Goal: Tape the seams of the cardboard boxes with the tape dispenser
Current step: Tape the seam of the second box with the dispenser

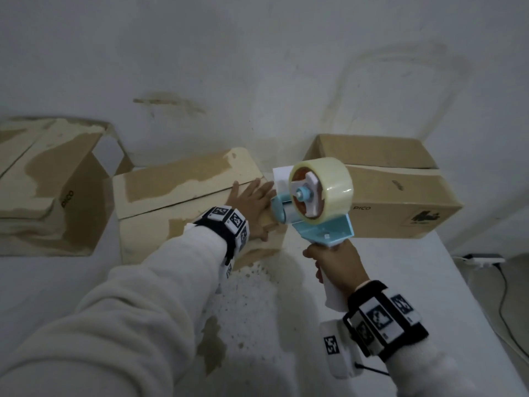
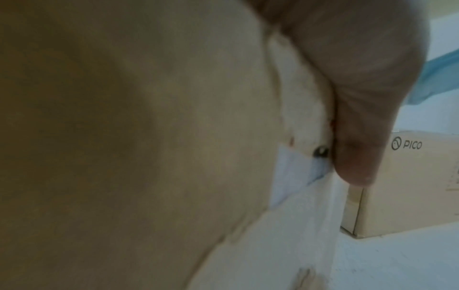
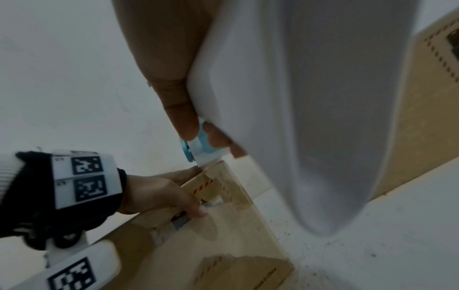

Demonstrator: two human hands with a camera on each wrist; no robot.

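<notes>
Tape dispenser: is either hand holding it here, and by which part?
Yes. The right hand grips the tape dispenser by its white handle, fingers wrapped round it. The left hand holds nothing; it lies flat on the middle box.

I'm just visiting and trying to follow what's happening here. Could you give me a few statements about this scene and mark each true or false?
1. The right hand holds the tape dispenser by its handle. True.
2. The left hand lies flat on the middle box. True.
3. The tape roll is bright red. False: it is clear and yellowish.
4. Only one cardboard box is on the surface. False: there are three, including the left box and the right box.
</notes>
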